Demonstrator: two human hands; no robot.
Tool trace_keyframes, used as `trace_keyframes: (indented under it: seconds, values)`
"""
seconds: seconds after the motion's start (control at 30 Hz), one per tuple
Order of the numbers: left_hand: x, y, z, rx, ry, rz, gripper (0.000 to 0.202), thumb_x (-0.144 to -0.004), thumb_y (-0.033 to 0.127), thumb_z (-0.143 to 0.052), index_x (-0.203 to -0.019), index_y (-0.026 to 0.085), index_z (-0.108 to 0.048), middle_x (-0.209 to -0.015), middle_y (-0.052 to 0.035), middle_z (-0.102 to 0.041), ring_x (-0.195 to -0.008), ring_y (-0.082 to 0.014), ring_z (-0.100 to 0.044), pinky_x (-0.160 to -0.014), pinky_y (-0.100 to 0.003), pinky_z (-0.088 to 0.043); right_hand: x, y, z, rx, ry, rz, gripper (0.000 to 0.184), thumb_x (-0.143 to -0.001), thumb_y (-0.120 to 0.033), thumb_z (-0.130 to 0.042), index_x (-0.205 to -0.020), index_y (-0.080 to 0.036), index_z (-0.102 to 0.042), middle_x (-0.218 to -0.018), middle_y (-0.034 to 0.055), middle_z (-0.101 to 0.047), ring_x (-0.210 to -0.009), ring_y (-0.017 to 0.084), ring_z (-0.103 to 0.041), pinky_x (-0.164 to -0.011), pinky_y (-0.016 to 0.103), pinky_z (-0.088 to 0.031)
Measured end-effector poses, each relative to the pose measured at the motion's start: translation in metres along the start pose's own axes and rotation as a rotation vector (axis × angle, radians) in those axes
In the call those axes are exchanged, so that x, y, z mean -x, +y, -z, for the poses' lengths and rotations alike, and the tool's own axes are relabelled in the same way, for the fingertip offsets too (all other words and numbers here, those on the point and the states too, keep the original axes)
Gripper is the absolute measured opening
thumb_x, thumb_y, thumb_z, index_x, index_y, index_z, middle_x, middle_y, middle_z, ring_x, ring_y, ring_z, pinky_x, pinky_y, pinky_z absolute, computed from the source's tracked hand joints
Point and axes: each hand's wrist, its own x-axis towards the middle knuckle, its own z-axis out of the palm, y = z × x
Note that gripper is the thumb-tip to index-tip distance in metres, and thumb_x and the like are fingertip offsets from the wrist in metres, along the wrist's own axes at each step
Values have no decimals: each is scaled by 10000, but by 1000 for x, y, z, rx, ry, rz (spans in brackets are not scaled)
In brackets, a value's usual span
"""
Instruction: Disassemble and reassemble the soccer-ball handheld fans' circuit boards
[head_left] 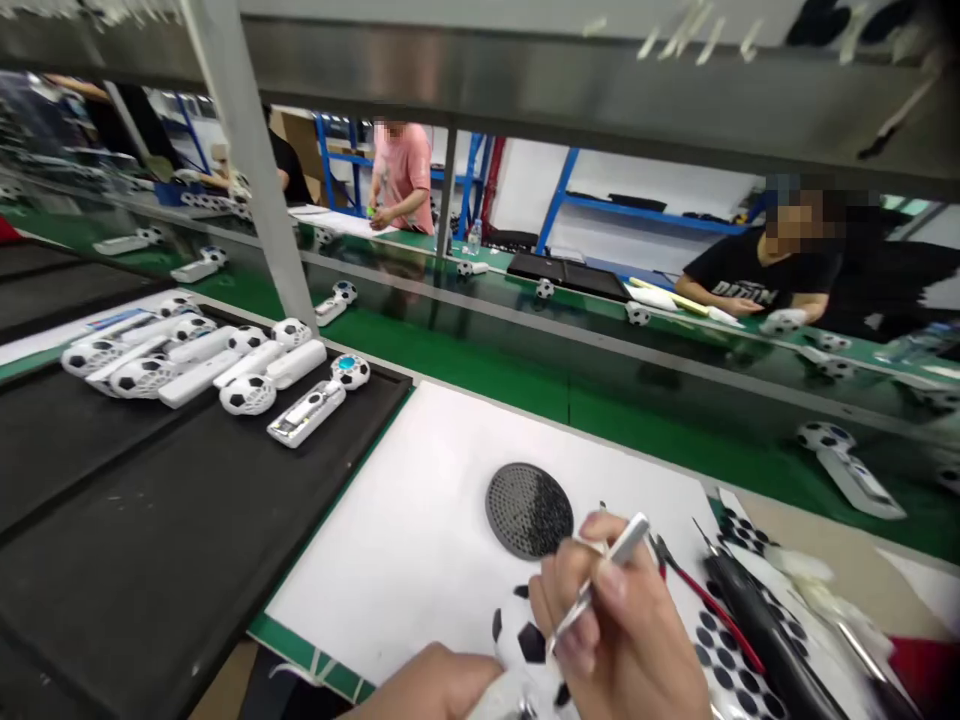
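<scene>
Metal tweezers [626,540] are pinched in the closed fingers of my right hand [622,620]. Their lower end reaches down to a white ball-headed device [517,640] with black football patches. At the bottom edge, my left hand [442,685] is wrapped on that device, and its fingers are mostly hidden. Just beyond my hands, a round black dish [529,510] with a dotted surface lies on a white sheet [390,520]. Small dark bits seem to cover its right side, too fine to name.
At left, a black tray [187,510] bears several football-headed devices [247,395]. To the right lie red-handled pliers [712,605], a black screwdriver-like tool [765,630] and black round pads [724,660]. More devices sit on a green conveyor [450,370]; co-workers [405,175] are beyond. A metal post [255,160] stands left.
</scene>
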Motion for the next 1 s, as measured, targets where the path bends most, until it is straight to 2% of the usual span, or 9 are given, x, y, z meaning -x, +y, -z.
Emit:
trace_keyframes:
  seconds: [0.07, 0.13, 0.23, 0.37, 0.53, 0.7, 0.83, 0.93, 1.0]
  values:
    - [9, 6, -1, 110, -96, -10, 425, -742, 529, -806, -939, 167, -703, -755, 30, -486, -702, -111, -412, -683, -218, -376, -1, -9, 3, -93, 31, -23, 133, -1009, -354, -516, -969, -294, -627, -605, -30, -513, -461, 100, -401, -476, 217, -364]
    - [12, 6, -1, 194, -112, -9, 556, -750, 606, -772, -1075, 165, -673, -758, 27, -491, -654, -95, -395, -604, -196, -352, 4, -21, 6, -17, 10, -62, 244, -1017, -391, -527, -913, -230, -678, -669, 24, -611, -511, 106, -493, -495, 210, -396]
    - [15, -1, -2, 264, -55, 0, 666, -775, 644, -724, -1246, 191, -600, -771, 12, -530, -611, -108, -456, -550, -208, -366, 15, -33, 9, 207, 13, -159, 283, -978, -424, -634, -862, -181, -719, -680, 51, -656, -514, 103, -522, -471, 189, -393]
    - [20, -8, -3, 229, 30, 84, 639, -778, 579, -755, -1289, 226, -606, -807, -2, -594, -657, -132, -503, -625, -245, -431, 23, -35, 12, 431, -29, -270, 206, -943, -369, -702, -863, -180, -687, -688, 41, -688, -534, 107, -533, -504, 203, -419]
    - [23, -4, -4, 192, 112, 105, 604, -747, 524, -799, -1263, 242, -657, -869, -5, -646, -689, -140, -521, -640, -249, -448, 19, -37, 15, 538, -234, -139, 145, -968, -284, -648, -877, -199, -722, -725, 28, -696, -576, 125, -593, -528, 219, -463]
    - [17, 12, -7, 197, 74, -96, 486, -758, 531, -775, -1142, 236, -737, -884, -4, -686, -893, -215, -589, -855, -305, -478, 18, -52, 10, 697, -223, -100, 115, -944, -276, -671, -874, -229, -748, -726, 19, -696, -596, 147, -638, -555, 238, -502]
    - [18, 17, -10, 137, 140, -52, 513, -761, 553, -770, -1161, 234, -731, -996, -32, -703, -937, -236, -588, -873, -306, -460, 23, -58, 9, 818, -268, 1, 104, -911, -164, -668, -915, -226, -751, -767, 16, -729, -656, 149, -678, -611, 220, -518]
    - [20, 16, -11, 103, 174, -20, 546, -728, 590, -792, -1139, 236, -737, -950, -26, -673, -895, -219, -549, -859, -302, -447, 26, -55, 12, 855, -290, 49, 151, -885, -108, -679, -931, -237, -744, -801, 5, -740, -704, 145, -698, -648, 200, -529]
    - [20, 17, -12, 146, 150, -18, 556, -738, 587, -787, -1150, 218, -722, -952, -37, -661, -894, -218, -547, -850, -313, -451, 29, -53, 12, 826, -334, 97, 170, -881, -118, -683, -974, -251, -734, -810, 7, -739, -701, 148, -696, -636, 203, -532]
